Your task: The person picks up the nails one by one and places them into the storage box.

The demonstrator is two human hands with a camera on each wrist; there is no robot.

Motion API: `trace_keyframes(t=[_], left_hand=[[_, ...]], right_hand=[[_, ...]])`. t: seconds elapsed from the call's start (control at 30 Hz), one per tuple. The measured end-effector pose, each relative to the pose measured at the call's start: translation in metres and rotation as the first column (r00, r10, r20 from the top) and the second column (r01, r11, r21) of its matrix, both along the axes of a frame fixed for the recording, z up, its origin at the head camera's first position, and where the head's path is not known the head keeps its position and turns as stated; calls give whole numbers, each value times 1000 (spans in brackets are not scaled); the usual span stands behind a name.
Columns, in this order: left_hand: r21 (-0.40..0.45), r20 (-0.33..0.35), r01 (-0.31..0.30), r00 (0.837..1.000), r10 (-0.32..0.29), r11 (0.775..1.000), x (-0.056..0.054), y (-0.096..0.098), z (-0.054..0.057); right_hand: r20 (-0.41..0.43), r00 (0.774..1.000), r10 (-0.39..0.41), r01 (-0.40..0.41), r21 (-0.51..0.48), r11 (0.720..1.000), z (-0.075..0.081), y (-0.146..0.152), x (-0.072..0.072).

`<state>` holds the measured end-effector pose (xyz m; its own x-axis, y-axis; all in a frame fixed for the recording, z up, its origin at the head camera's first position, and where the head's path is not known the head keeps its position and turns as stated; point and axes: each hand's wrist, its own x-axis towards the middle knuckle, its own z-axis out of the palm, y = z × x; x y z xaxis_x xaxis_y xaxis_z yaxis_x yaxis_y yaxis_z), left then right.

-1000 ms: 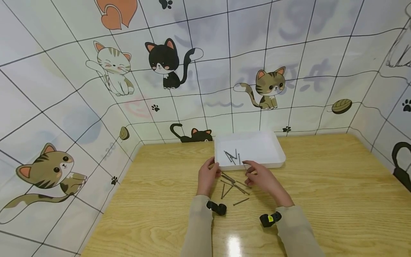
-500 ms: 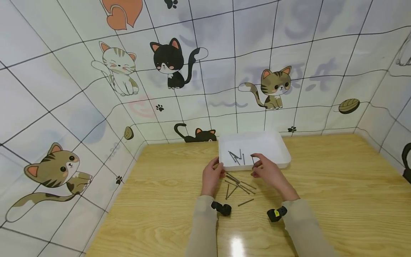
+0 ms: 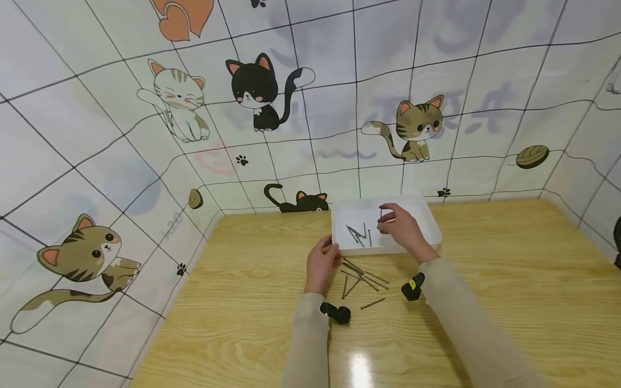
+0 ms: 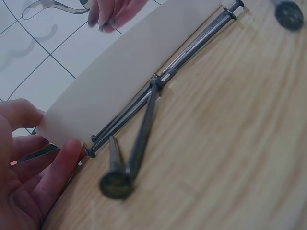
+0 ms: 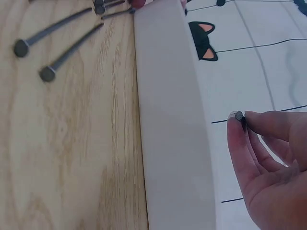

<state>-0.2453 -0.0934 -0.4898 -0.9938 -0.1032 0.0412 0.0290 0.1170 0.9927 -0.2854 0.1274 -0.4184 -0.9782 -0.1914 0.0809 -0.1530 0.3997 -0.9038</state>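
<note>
Over the white tray [image 3: 368, 251], the right hand [image 3: 405, 230] pinches a nail [image 5: 239, 116], probably stiff, light, best held mid-shank, while the left hand [image 3: 320, 267] grips the tray's corner

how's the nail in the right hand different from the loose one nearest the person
The held nail is pinched by the right hand; the loose nail is untouched. The held nail is over the tray; the loose nail lies on the table. Both are slim and dark.
</note>
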Motion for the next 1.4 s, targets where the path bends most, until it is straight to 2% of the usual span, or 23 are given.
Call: trace_keyframes(t=[0.17, 0.37, 0.63, 0.93, 1.13, 1.33, 1.4], left_hand=[[-1, -1, -16, 1000, 16, 1000, 0, -1, 0], [-10, -9, -20, 1000, 20, 1000, 0, 0, -1], [-7, 0, -30, 1000, 30, 1000, -1, 4, -3], [-28, 2, -32, 999, 32, 999, -3, 2, -3], [-29, 2, -34, 999, 34, 999, -5, 2, 0], [-21, 2, -30, 1000, 30, 999, -3, 2, -1], [-18, 4, -31, 1000, 31, 999, -2, 2, -2]], right_hand=[[69, 998, 12, -13, 16, 1000, -14, -6, -22], [120, 992, -27, 10, 140, 990, -31, -11, -38], [128, 991, -39, 1, 287, 958, -31, -13, -51], [136, 991, -10, -42, 371, 928, -26, -20, -55], [116, 993, -11, -38, 411, 911, -19, -24, -55], [122, 992, -11, -47, 459, 887, -17, -29, -51], [124, 992, -11, -48, 458, 888, -17, -32, -49]])
